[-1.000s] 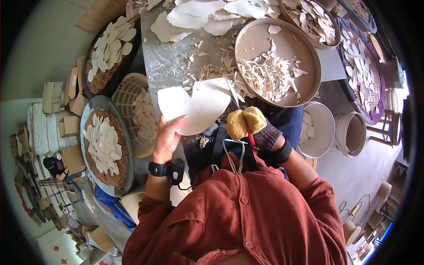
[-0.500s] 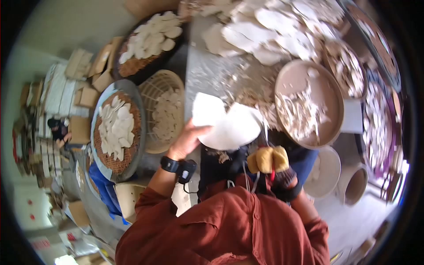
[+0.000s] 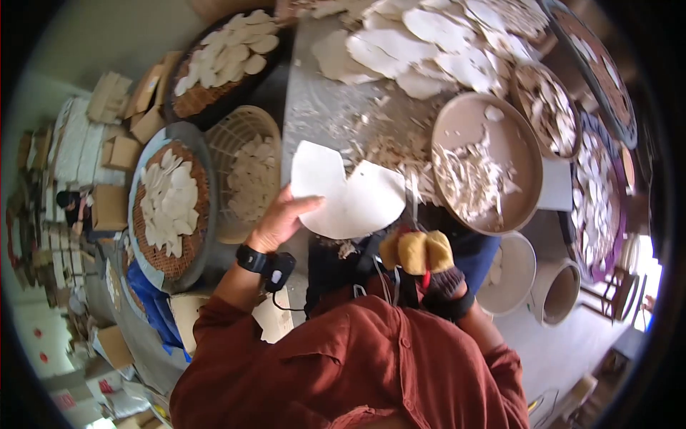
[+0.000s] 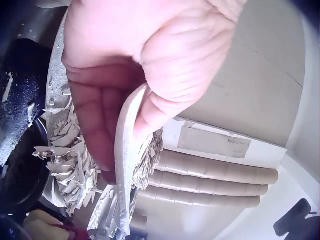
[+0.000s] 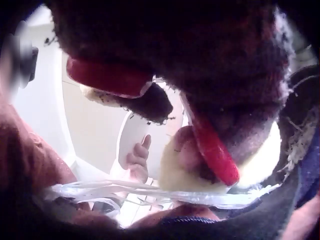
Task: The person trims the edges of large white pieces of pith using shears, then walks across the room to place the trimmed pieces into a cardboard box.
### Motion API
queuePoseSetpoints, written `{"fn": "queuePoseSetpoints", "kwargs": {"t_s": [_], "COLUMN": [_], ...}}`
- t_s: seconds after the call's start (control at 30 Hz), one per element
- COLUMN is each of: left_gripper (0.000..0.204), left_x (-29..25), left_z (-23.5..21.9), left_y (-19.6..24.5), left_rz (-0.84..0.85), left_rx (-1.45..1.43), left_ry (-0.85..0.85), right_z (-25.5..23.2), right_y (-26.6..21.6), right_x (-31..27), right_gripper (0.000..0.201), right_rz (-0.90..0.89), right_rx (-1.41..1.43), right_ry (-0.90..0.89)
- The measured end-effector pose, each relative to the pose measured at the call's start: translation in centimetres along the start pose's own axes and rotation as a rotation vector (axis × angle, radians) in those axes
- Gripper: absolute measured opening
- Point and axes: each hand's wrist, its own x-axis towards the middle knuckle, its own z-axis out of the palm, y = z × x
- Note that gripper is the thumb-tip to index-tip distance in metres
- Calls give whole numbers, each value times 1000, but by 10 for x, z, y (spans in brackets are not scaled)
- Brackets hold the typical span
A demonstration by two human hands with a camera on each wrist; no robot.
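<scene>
My bare left hand (image 3: 277,223) pinches a flat, whitish sheet (image 3: 343,204) at its left edge, thumb on top and fingers beneath. The sheet has a rounded lower outline and a V-shaped notch at its far edge. In the left wrist view the sheet (image 4: 125,150) appears edge-on, thin and slightly curved. My right hand (image 3: 425,259), in a dark knit glove with yellow padding round the fingers, grips scissors with red handles (image 5: 215,145). Their narrow metal blade (image 3: 412,196) points away from me beside the sheet's right edge.
A round tan tray (image 3: 525,143) of trimmed strips stands right of the scrap-strewn table (image 3: 314,107). Whitish sheets (image 3: 400,46) are heaped at the back. To the left are a plastic basket (image 3: 214,143) and woven trays of pieces; buckets (image 3: 518,264) stand at right.
The head view has shifted, moving the whole scene. The sheet has turned slightly clockwise, its right side lower. Both hands keep their hold on the sheet and the scissors.
</scene>
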Motion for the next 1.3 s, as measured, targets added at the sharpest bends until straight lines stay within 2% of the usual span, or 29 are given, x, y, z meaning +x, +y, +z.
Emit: {"fn": "queuePoseSetpoints", "kwargs": {"t_s": [0.03, 0.07, 0.1, 0.17, 0.2, 0.23, 0.3, 0.37, 0.43, 0.5, 0.53, 0.57, 0.6, 0.63, 0.67, 0.73, 0.77, 0.8, 0.83, 0.9, 0.93, 0.97, 1.0, 1.07, 1.1, 1.2, 1.23, 1.27, 1.3], "left_gripper": [47, 46, 45, 44, 44, 46, 51, 56, 55, 41, 33, 29, 32, 34, 36, 36, 32, 29, 30, 44, 49, 48, 42, 38, 37, 41, 44, 46, 44], "left_x": [1, 2, 2, 1, 1, 0, -2, -7, -1, 17, 27, 34, 34, 31, 27, 19, 10, 4, -2, -17, -21, -26, -26, -22, -22, -21, -21, -21, -22], "left_z": [2, 4, 5, -1, -4, -6, -17, -24, -47, -81, -99, -121, -106, -91, -78, -68, -51, -36, -30, -12, 0, 20, 26, 34, 37, 68, 73, 71, 62], "left_y": [-2, -1, 0, 2, 4, 7, 12, 27, 46, 65, 79, 90, 95, 95, 89, 62, 42, 26, -7, -59, -78, -80, -88, -113, -126, -131, -120, -110, -101], "left_rz": [-4, -6, -1, -43, -61, -80, -150, -183, -136, 69, 141, 255, 392, 427, 460, 248, 125, 3, -34, 93, 408, 375, 382, 144, 157, 207, 229, 249, 238], "left_rx": [1, 5, 10, 19, 23, 41, 96, 186, 390, 239, 122, 75, -18, 28, 74, 273, 421, 516, 557, 1029, 1440, 1521, 1503, 1352, 1267, 855, 807, 759, 746], "left_ry": [6, 16, 28, 32, 35, 47, -8, -43, -18, 172, 377, 189, 323, 342, 353, 100, 111, -21, -66, -59, -51, -35, -122, -371, -415, -409, -362, -316, -229], "right_z": [-1, 6, -5, 15, 30, 33, 43, 60, 21, 10, 16, 21, 26, 31, 37, 43, 45, 37, 37, 38, 23, 33, 43, 72, 64, 54, 55, 71, 79], "right_y": [0, 0, 0, -9, -11, -16, -23, -29, -24, -23, -28, -40, -53, -70, -91, -139, -164, -181, -189, -194, -198, -186, -172, -163, -166, -171, -173, -169, -165], "right_x": [7, 13, 18, 6, -3, -8, -20, -30, -40, -51, -53, -57, -61, -65, -67, -66, -65, -66, -67, -65, -65, -61, -54, -45, -41, -36, -34, -33, -36], "right_gripper": [30, 30, 29, 25, 25, 25, 26, 27, 21, 20, 23, 27, 30, 34, 38, 37, 33, 28, 23, 16, 37, 41, 46, 53, 52, 50, 46, 40, 36], "right_rz": [-69, -24, -36, -81, -94, -137, -140, -82, -125, -174, -239, -335, -446, -568, -655, -772, -812, -865, -823, -888, -685, -663, -636, -309, -352, -822, -821, -711, -767], "right_rx": [-127, 249, 118, -222, -312, -797, -1508, -1959, -1520, -978, -881, -917, -1051, -1207, -1172, -1010, -923, -1181, -1777, -2733, -2522, -2424, -2321, -2235, -2236, -2365, -2288, -2170, -2184], "right_ry": [-134, -176, -250, -137, 19, 77, 147, 153, 154, 207, 238, 259, 289, 323, 328, 319, 309, 474, 608, 617, 823, 945, 1055, 1108, 1085, 873, 903, 943, 882]}}
